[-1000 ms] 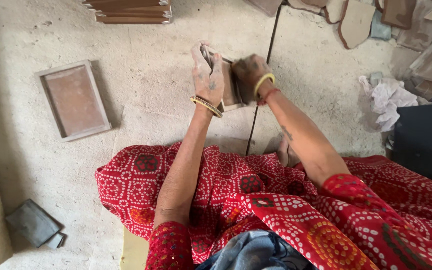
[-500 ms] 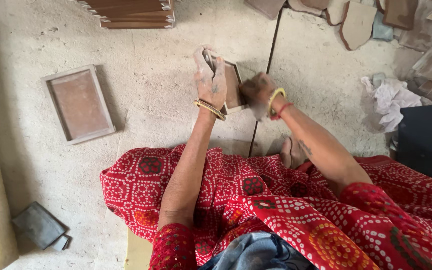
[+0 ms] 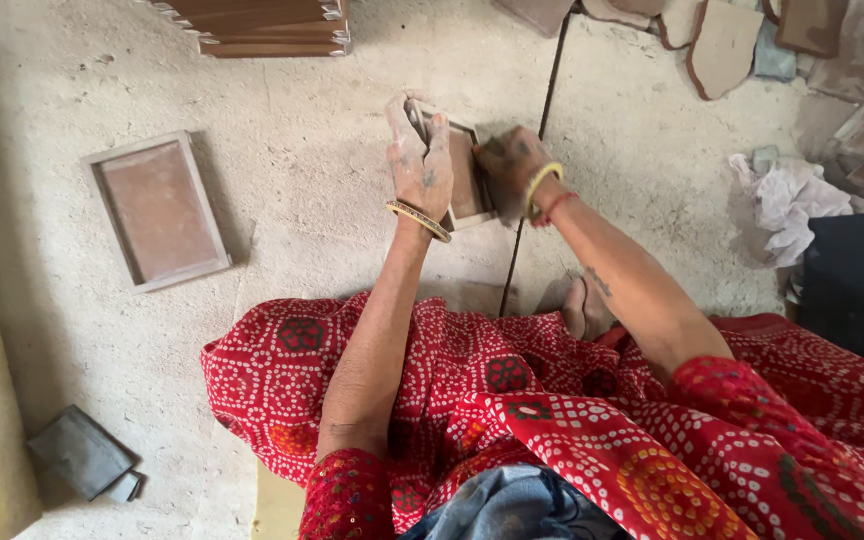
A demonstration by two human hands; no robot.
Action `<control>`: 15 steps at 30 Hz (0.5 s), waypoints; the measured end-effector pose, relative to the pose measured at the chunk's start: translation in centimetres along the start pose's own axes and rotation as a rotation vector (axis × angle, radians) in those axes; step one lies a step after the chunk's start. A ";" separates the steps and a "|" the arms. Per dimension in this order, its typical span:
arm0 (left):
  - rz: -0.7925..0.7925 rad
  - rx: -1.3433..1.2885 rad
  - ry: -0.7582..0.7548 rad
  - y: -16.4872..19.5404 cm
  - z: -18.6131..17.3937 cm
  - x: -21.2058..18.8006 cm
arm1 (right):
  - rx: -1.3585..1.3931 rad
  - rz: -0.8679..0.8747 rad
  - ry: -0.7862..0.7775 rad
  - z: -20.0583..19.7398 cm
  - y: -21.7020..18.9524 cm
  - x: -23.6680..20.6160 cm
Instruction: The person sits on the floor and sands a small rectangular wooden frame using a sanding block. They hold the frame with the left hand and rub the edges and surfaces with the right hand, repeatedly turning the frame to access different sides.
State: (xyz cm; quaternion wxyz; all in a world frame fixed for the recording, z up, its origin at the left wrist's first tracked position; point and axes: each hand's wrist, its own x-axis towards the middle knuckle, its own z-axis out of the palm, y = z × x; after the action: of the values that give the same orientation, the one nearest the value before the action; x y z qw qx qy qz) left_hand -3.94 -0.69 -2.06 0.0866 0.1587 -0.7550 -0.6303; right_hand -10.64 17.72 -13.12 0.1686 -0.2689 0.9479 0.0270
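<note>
The person sits on a dusty concrete floor [image 3: 312,150] with a red patterned cloth [image 3: 512,400] spread over the lap, both arms stretched forward. The left hand [image 3: 419,160] holds a small rectangular wooden frame mould [image 3: 464,175] by its left edge; the fingers [image 3: 437,135] are curled over the rim and grip it, with clay smears on the skin and a gold bangle [image 3: 418,219] at the wrist. The right hand [image 3: 509,165] presses against the mould's right side, its fingers bent in on the frame's edge, so it too grips the mould; a yellow bangle [image 3: 540,184] and a red thread sit at that wrist. The mould is raised off the floor between the two hands, tilted toward the person, and shows a brownish clay fill inside its pale rim.

To the left on the floor, well apart from the hands, lies a second rectangular frame [image 3: 159,211] filled with reddish-brown clay, flat. At the top edge of the view a stack of brown wooden boards [image 3: 267,25] rests on the floor. Irregular flat clay pieces [image 3: 722,45] lie at the upper right. A crumpled white cloth [image 3: 787,205] sits at the right, beside a dark object. A dark grey flat block [image 3: 82,452] lies at the lower left. A thin dark seam [image 3: 532,160] in the floor runs behind the right hand.
</note>
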 end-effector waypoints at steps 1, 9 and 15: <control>0.036 -0.024 0.010 0.1 0.0 0.0 | 0.057 0.041 0.019 -0.2 0.1 0.6; 0.057 -0.082 -0.001 -0.2 -0.3 0.2 | 0.498 0.151 0.235 -1.4 0.7 1.2; 0.125 -0.055 0.032 -0.5 0.2 0.6 | 0.407 0.109 0.315 -2.5 -0.5 0.2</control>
State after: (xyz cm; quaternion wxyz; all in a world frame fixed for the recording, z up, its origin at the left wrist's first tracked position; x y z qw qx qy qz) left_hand -4.48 -0.75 -2.66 0.1423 0.1189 -0.7444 -0.6415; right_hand -11.33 16.81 -10.79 0.0679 -0.1788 0.9615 -0.1971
